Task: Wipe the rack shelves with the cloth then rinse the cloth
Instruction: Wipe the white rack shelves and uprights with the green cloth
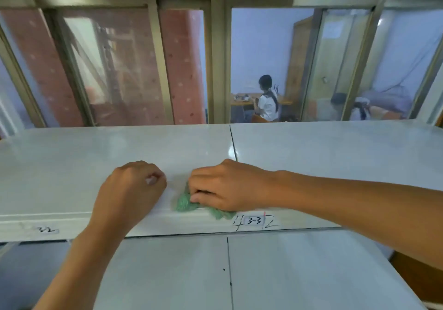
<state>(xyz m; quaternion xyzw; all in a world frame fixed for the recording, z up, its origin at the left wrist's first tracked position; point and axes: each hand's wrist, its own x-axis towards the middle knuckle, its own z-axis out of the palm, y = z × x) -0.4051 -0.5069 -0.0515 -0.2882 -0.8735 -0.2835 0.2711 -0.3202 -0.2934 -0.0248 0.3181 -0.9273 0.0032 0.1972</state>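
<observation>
A pale grey rack shelf (72,165) spans the view, with a lower shelf (299,273) beneath it. A green cloth (185,201) lies bunched at the upper shelf's front edge, partly hanging over the lip. My right hand (227,187) presses down on the cloth and covers most of it, fingers curled around its left part. My left hand (129,194) rests on the shelf just left of the cloth, fingers curled in, pinching something small and pale that I cannot identify.
Labels "3-3" (254,221) and "3-2" (48,230) mark the shelf's front lip. A seam (233,141) divides the upper shelf. Behind the rack is a framed window (215,57); through it a person sits at a desk (267,103).
</observation>
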